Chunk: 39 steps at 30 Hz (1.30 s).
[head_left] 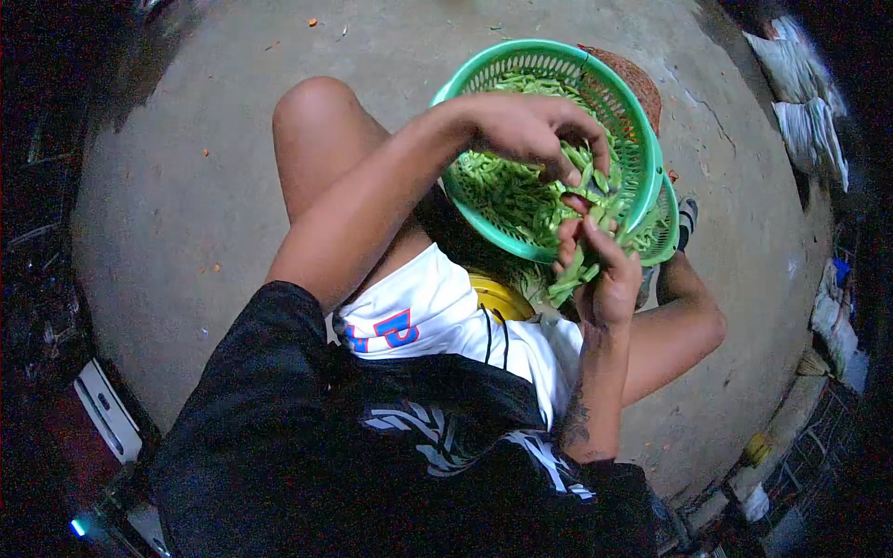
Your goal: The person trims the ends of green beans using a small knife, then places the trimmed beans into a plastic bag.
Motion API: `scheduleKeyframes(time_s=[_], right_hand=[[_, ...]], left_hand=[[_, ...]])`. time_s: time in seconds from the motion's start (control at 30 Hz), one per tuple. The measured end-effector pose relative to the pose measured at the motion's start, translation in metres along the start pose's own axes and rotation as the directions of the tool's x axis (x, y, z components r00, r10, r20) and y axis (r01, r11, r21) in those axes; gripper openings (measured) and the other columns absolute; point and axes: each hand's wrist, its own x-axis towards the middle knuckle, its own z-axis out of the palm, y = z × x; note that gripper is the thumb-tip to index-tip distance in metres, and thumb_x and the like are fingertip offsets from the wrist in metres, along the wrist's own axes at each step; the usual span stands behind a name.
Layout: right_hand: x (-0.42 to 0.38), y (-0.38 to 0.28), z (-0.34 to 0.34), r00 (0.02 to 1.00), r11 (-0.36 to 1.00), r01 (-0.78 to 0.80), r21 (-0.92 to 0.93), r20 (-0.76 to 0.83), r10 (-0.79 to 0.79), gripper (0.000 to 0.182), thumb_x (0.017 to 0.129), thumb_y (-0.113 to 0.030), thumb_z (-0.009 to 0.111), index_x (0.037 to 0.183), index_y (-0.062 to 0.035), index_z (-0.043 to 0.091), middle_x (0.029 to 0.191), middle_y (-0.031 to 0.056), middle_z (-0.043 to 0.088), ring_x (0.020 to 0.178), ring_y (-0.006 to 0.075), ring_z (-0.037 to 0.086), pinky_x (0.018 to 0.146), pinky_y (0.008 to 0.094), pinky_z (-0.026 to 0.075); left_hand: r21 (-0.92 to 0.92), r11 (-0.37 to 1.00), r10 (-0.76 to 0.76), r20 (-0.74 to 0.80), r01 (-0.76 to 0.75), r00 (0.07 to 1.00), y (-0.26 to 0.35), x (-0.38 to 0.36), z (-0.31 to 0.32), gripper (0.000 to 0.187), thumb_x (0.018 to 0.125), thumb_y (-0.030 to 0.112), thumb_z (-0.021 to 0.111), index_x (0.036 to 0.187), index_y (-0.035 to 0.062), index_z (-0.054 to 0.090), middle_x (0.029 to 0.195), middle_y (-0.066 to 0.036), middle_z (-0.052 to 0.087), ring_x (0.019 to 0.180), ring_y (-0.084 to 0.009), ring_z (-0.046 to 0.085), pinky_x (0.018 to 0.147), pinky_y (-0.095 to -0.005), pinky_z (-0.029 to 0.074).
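Note:
My left hand (535, 135) reaches over the large green plastic basket (539, 249), fingers bent and closed around a green bean piece. Just below it, my right hand (609, 279) is closed on several green beans (575, 284), which stick out from its palm side. Between the two hands is a small dark reddish thing (577, 201), too small to make out. Inside the basket lies a heap of cut green bean pieces (507, 191). The basket is tilted and rests partly over a second green basket (672, 244), which also has green pieces in it.
A red mesh sack (633, 79) stands behind the basket. Something yellow and rounded (502, 298) sits between my legs. White sacks (809, 139) lie along the right edge. Small orange scraps dot the concrete floor (205, 186). A white box-like object (107, 409) is at lower left.

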Motion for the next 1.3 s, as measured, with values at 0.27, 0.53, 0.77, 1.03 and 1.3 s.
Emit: scheduleKeyframes(time_s=[0.27,0.53,0.77,1.03,1.3], right_hand=[[-0.002,0.004,0.008,0.996,0.997,0.011,-0.076,-0.092,-0.018,0.027,0.096,-0.008,0.068,0.119,0.0043,0.060,0.097,0.0159,0.074,0.073,0.0158,0.071,0.065,0.0263,0.059],[-0.002,0.006,0.005,0.990,0.993,0.078,-0.092,-0.111,-0.088,0.028,0.096,-0.008,0.068,0.119,0.0068,0.062,0.099,0.0164,0.074,0.078,0.0177,0.072,0.069,0.0276,0.061],[-0.001,0.007,0.000,0.995,0.999,-0.010,-0.053,-0.103,0.005,0.033,0.101,-0.019,0.064,0.118,0.0085,0.062,0.096,0.0161,0.073,0.075,0.0194,0.072,0.067,0.0294,0.061],[-0.022,0.006,-0.022,0.995,0.997,-0.040,0.067,-0.090,0.046,0.034,0.103,-0.025,0.060,0.118,0.0056,0.063,0.082,0.0048,0.065,0.047,0.0034,0.036,0.041,0.0193,0.027],[-0.033,0.004,-0.016,0.959,0.979,0.017,-0.201,-0.275,-0.073,0.027,0.099,-0.022,0.068,0.110,0.0031,0.069,0.076,-0.0002,0.064,0.049,0.0023,0.042,0.042,0.0191,0.027]], left_hand=[[0.067,0.997,-0.053,0.144,0.044,0.988,0.005,0.000,0.007,0.040,0.086,0.013,0.073,0.123,0.0009,0.065,0.116,-0.011,0.069,0.114,-0.0219,0.061,0.103,-0.0378,0.045],[0.010,1.000,-0.020,0.178,0.019,0.984,0.004,-0.001,0.008,0.038,0.085,0.009,0.073,0.121,0.0003,0.064,0.117,-0.011,0.069,0.116,-0.0220,0.062,0.104,-0.0373,0.046],[0.100,0.994,-0.047,0.111,0.036,0.993,0.004,-0.003,0.000,0.037,0.085,0.007,0.072,0.121,0.0003,0.064,0.116,-0.010,0.069,0.111,-0.0209,0.062,0.103,-0.0370,0.046],[0.065,0.996,-0.066,-0.026,0.068,0.997,0.005,-0.007,-0.016,0.039,0.085,0.006,0.072,0.122,0.0015,0.063,0.114,-0.007,0.067,0.097,-0.0163,0.062,0.086,-0.0328,0.053],[0.090,0.991,-0.104,0.033,0.101,0.994,0.002,0.008,0.011,0.043,0.082,0.014,0.076,0.122,0.0030,0.065,0.115,-0.008,0.067,0.108,-0.0197,0.060,0.100,-0.0367,0.047]])
